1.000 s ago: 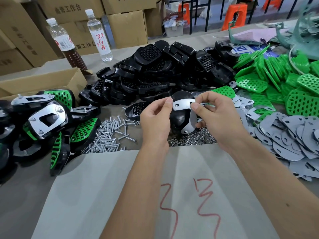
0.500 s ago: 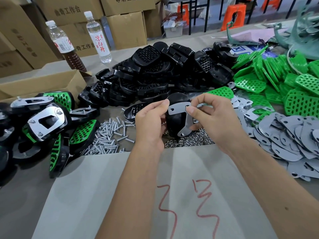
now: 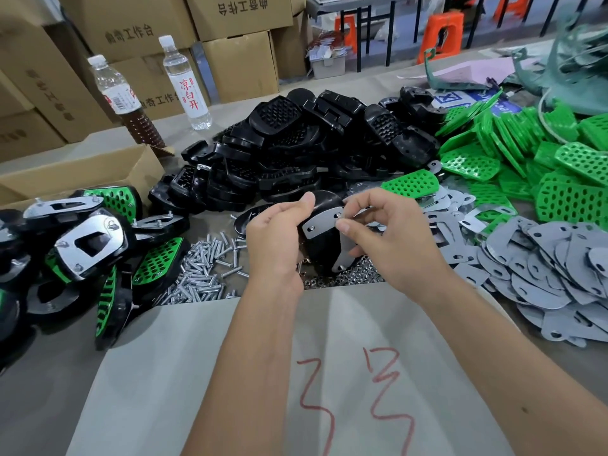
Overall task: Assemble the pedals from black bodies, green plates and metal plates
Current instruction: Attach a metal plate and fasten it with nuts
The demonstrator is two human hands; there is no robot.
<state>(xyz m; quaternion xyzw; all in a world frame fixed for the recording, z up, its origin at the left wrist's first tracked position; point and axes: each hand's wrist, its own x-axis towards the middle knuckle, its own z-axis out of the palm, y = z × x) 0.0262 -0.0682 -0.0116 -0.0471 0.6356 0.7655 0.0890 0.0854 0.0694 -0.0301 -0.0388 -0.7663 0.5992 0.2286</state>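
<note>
**Metal plate held against a black body, between both hands**

I see my left hand point(image 3: 276, 238) curled round the left side of a black body point(image 3: 320, 251), thumb up at its top edge. The body sits upright between my two hands, above the nuts point(image 3: 348, 279) on the table point(image 3: 39, 383). My right hand point(image 3: 391, 238) pinches a metal plate point(image 3: 324, 223) with thumb and forefinger at the plate's right end; the plate lies across the front of the body, one leg running down its right side. Both hands are closed on their parts, neither is free.

Behind the hands lies the pile of black bodies point(image 3: 296, 153). To the right are the green plates point(image 3: 526, 159), and nearer me on that side the grey metal plates point(image 3: 543, 268). Left of my left hand is a heap of screws point(image 3: 200, 271), and further left the finished pedals point(image 3: 88, 245). A sheet of paper point(image 3: 197, 373) with red marks lies under my forearms. Two bottles point(image 3: 184, 83) stand at the far left, in front of cardboard boxes point(image 3: 240, 60).
</note>
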